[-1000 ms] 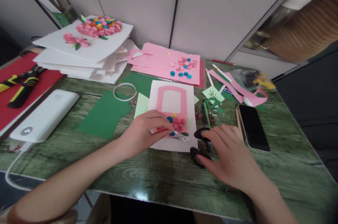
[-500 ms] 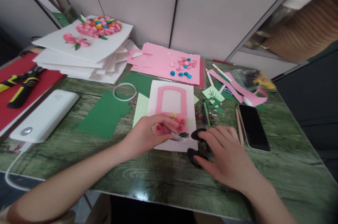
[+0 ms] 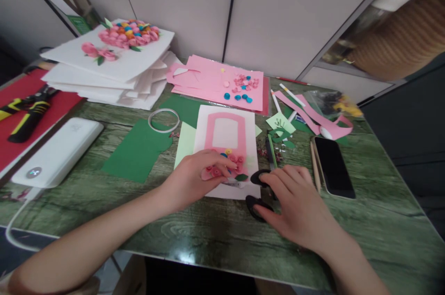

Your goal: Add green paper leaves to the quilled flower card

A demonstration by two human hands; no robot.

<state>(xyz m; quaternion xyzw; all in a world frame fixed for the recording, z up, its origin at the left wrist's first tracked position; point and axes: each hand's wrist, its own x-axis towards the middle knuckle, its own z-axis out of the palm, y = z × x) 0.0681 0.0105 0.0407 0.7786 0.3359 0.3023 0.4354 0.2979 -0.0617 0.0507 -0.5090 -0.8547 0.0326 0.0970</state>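
A person works at a green wood-grain table (image 3: 194,239), a white card (image 3: 251,135) lying flat between the two hands. On the card, a pink paper frame (image 3: 242,130) rises just beyond the left hand's fingers, its lower part hidden by that hand and the flowers. The right hand (image 3: 295,202), to the right of the card, grips black-handled scissors (image 3: 256,178), the handle loops spread apart and the blades pointing toward the left hand. The left hand (image 3: 189,174) hovers over the card's lower left, thumb and forefinger curved close together at the flowers; whether they pinch anything cannot be told. A phone (image 3: 335,167) lies to the right of the right hand, a slim wooden stick (image 3: 316,168) just beside it. Rolled pink flowers (image 3: 232,159) cluster on the lower frame beneath the left hand, some of them covered by the fingers. A dark green leaf (image 3: 241,177) sits at their lower right. The scissor blades blur against the card, their tips hard to make out near the left thumb.
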